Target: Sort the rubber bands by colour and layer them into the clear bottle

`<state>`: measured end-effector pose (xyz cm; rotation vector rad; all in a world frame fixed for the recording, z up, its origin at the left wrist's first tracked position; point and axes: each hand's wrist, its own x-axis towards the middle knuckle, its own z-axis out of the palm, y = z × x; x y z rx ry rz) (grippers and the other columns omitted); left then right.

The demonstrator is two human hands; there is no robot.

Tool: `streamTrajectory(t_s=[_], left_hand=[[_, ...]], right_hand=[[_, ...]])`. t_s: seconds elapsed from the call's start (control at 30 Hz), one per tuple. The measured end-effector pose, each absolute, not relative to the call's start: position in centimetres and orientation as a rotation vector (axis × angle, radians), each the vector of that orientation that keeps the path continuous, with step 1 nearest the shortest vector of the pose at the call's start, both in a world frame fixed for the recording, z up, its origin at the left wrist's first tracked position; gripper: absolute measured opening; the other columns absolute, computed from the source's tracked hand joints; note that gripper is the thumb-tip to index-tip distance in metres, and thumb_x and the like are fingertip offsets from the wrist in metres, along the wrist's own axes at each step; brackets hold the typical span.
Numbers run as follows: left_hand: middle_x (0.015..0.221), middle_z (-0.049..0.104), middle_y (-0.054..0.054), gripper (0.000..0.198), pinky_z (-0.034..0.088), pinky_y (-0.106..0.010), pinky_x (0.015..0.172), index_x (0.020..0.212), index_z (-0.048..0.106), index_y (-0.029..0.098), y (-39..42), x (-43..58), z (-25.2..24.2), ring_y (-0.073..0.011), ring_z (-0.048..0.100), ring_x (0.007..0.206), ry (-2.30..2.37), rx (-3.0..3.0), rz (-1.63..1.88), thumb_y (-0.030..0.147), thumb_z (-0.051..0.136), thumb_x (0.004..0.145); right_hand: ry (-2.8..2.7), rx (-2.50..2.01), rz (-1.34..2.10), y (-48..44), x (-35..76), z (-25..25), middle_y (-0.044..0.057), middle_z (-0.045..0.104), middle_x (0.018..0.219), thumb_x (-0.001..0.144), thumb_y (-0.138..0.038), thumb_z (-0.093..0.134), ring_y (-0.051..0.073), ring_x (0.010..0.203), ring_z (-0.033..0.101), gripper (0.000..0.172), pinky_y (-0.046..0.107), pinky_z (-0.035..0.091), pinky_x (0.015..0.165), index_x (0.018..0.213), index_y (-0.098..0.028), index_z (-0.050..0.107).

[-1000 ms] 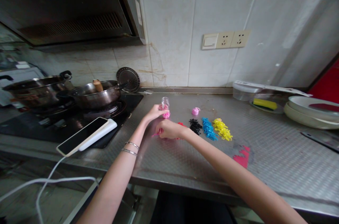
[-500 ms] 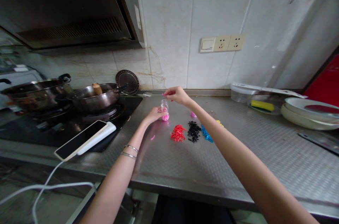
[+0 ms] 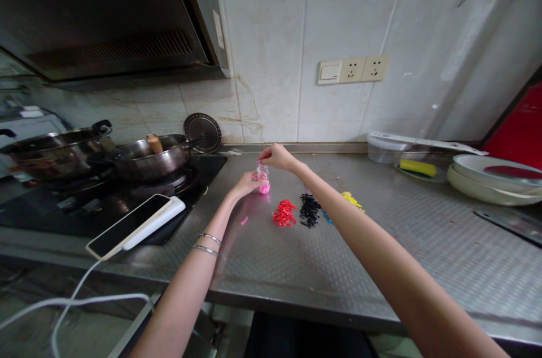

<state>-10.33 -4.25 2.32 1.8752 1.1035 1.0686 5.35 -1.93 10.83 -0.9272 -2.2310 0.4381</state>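
A small clear bottle (image 3: 263, 187) with pink pieces in its lower part stands upright on the metal counter. My left hand (image 3: 248, 184) is closed round its side. Over the bottle's mouth, my right hand (image 3: 275, 156) pinches a small pink piece (image 3: 259, 163), mostly hidden by the fingers. Close by lie piles of small, thin plastic pieces whose exact kind I cannot make out: a red pile (image 3: 284, 213), a black pile (image 3: 310, 210) and a yellow pile (image 3: 351, 200). A blue pile (image 3: 326, 217) is largely covered by my right forearm. One loose pink piece (image 3: 244, 221) lies left of the red pile.
On the left, a pan (image 3: 148, 163) and a larger pot (image 3: 55, 155) stand on the black stove. A phone (image 3: 129, 225) and a white device with a cable lie at the stove's front edge. Stacked plates (image 3: 491, 183) and a yellow sponge (image 3: 417, 168) sit at the right.
My right hand has come down and left with the pink piece, from above the bottle to its mouth. My left hand keeps hold of the bottle in the same place.
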Motion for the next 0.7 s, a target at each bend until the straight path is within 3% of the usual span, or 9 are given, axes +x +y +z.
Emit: streamTrajectory(t_s=[0.3, 0.43, 0.53, 0.7], left_hand=[[0.083, 0.065, -0.007, 0.028, 0.043, -0.030, 0.076, 0.084, 0.061, 0.011, -4.3, -10.3, 2.5, -0.0185, 0.058, 0.080, 1.125, 1.869, 1.060, 0.029, 0.063, 0.063], [0.074, 0.064, -0.005, 0.022, 0.043, -0.027, 0.072, 0.076, 0.061, 0.010, -4.7, -10.4, 2.9, -0.0178, 0.057, 0.075, 1.144, 1.914, 1.065, 0.026, 0.064, 0.062], [0.066, 0.061, -0.003, 0.019, 0.043, -0.026, 0.066, 0.072, 0.059, 0.009, -4.9, -10.5, 2.9, -0.0155, 0.056, 0.067, 1.080, 1.873, 1.057, 0.025, 0.062, 0.062], [0.081, 0.063, -0.007, 0.028, 0.043, -0.027, 0.071, 0.084, 0.058, 0.009, -4.4, -10.3, 2.1, -0.0147, 0.057, 0.073, 1.036, 1.782, 1.094, 0.025, 0.064, 0.062]], right_hand=[[-2.153, -0.909, 0.396, -3.2, 6.1, 11.3, 0.005, 0.066, 0.072, 0.065, -0.015, 0.053, 0.011, 0.065, 0.056, 0.021, 0.021, 0.042, 0.062, 0.078, -0.012, 0.069], [-2.306, -0.708, 0.507, -6.3, 5.7, 10.9, 0.003, 0.066, 0.073, 0.067, -0.014, 0.051, 0.010, 0.064, 0.054, 0.021, 0.020, 0.041, 0.061, 0.079, -0.013, 0.068], [-2.559, -0.587, 0.628, -8.9, 4.3, 9.0, 0.003, 0.066, 0.073, 0.065, -0.012, 0.052, 0.010, 0.062, 0.054, 0.021, 0.020, 0.041, 0.059, 0.079, -0.013, 0.069], [-2.830, -0.480, 0.542, -10.9, 1.4, 4.3, 0.007, 0.067, 0.088, 0.066, -0.013, 0.055, 0.013, 0.073, 0.057, 0.025, 0.021, 0.042, 0.065, 0.088, -0.012, 0.067]])
